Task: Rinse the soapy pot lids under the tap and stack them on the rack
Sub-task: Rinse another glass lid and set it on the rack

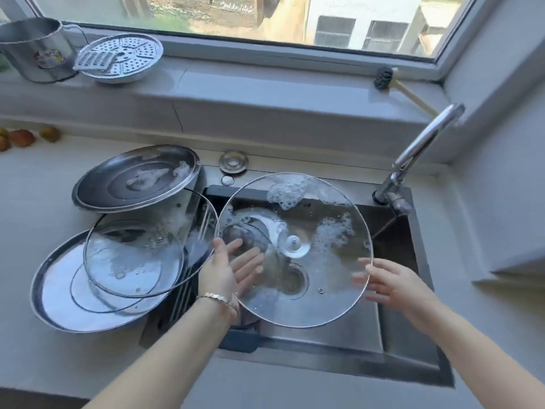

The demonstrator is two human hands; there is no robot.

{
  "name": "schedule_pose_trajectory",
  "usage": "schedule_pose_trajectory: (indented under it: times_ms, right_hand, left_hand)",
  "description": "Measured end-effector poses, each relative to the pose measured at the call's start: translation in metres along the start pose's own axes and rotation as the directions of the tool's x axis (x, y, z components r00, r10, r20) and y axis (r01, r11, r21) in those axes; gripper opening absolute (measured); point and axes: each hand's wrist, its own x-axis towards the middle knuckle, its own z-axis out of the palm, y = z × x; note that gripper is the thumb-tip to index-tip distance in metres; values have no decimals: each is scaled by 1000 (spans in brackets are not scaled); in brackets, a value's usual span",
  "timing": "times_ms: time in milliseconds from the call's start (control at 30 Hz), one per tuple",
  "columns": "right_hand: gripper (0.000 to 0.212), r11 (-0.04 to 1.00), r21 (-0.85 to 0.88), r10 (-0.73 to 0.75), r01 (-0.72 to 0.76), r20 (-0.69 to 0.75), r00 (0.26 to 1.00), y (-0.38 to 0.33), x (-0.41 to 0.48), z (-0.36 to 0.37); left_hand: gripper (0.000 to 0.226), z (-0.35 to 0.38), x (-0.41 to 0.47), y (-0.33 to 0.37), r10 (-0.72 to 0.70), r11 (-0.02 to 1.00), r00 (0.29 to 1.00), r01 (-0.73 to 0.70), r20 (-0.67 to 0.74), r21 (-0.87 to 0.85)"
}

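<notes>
Left hand [233, 270] and right hand [389, 281], each grip spread flat, press a round clear glass lid [295, 290] (foam-flecked) between them over the dark steel sink [395, 329], beside stacked soapy lids [132, 255].

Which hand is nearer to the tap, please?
Right. The right hand supports the right edge of the soapy glass lid, below the tap; the left hand is across the lid, beside the stacked lids.

A clear glass lid [324, 278], metal-rimmed and streaked with foam, above a brushed steel sink [324, 332]; a polished steel lid [135, 178] gleams at the sink's left edge, the chrome tap [424, 143] glossy, the grey counter [44, 184] matt, possibly stone.
</notes>
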Motion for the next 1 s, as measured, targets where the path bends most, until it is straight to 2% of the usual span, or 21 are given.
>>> schedule_pose_trajectory:
  times_ms: [100,200,367,633,833,933,1000]
  right_hand:
    - [23,999,-31,-23,17,-206,978,9,18,-35]
    - [25,999,-46,-42,30,-299,953,6,36,-70]
    - [37,990,-138,-47,3,-319,947,-13,71,-99]
    - [52,969,-202,64,-144,-361,930,-51,138,-91]
    - [26,953,-189,150,-236,-382,912,-52,156,-84]
    - [43,933,-255,136,-253,-402,906,-49,163,-84]
    - [45,918,-312,100,-244,-413,905,-45,166,-86]
  left_hand:
    - [42,23,-1,-14,34,997,999,-34,0,66]
    - [41,43,0,-26,58,994,998,-60,17,96]
    - [41,68,3,-43,83,989,996,-84,10,120]
    - [44,87,19,-44,109,986,993,-101,-55,136]
    - [44,95,30,-38,127,981,989,-115,-73,154]
    - [43,99,31,-39,124,979,990,-111,-68,169]
    - [42,101,32,-40,116,979,991,-104,-62,178]
